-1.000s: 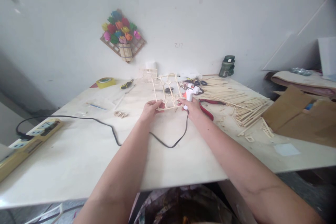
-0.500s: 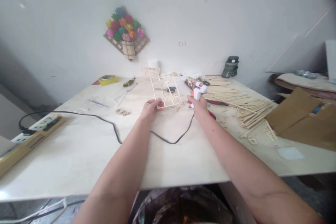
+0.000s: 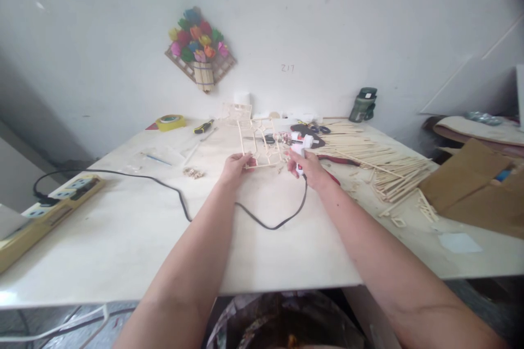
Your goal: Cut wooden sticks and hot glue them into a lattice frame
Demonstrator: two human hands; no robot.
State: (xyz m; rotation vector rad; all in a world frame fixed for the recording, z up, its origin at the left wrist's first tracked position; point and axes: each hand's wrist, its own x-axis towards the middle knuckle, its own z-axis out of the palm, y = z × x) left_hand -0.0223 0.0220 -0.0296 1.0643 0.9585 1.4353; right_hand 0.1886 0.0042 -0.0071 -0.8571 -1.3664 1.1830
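A square frame of thin pale sticks (image 3: pixel 267 164) stands tilted above the table, its lower left corner pinched by my left hand (image 3: pixel 237 168). My right hand (image 3: pixel 308 168) is wrapped round a white glue gun (image 3: pixel 302 148), whose front end points left toward the right side of the frame. A black cord (image 3: pixel 273 227) runs from the glue gun across the table. Behind the frame lie dark-handled scissors (image 3: pixel 269 138). Whether the nozzle touches the frame cannot be made out.
Many loose sticks (image 3: pixel 403 174) spread at the right beside a cardboard box (image 3: pixel 470 188). Red-handled pliers (image 3: pixel 339 160) lie near my right hand. A power strip (image 3: pixel 53 207) is at the left, yellow tape (image 3: pixel 171 123) and a cutter (image 3: pixel 203 126) further back, a green bottle (image 3: pixel 363 104) by the wall.
The glue gun in my right hand has turned and moved left toward the frame. My left hand still holds the frame, which has rotated slightly. The whole view has shifted a little.
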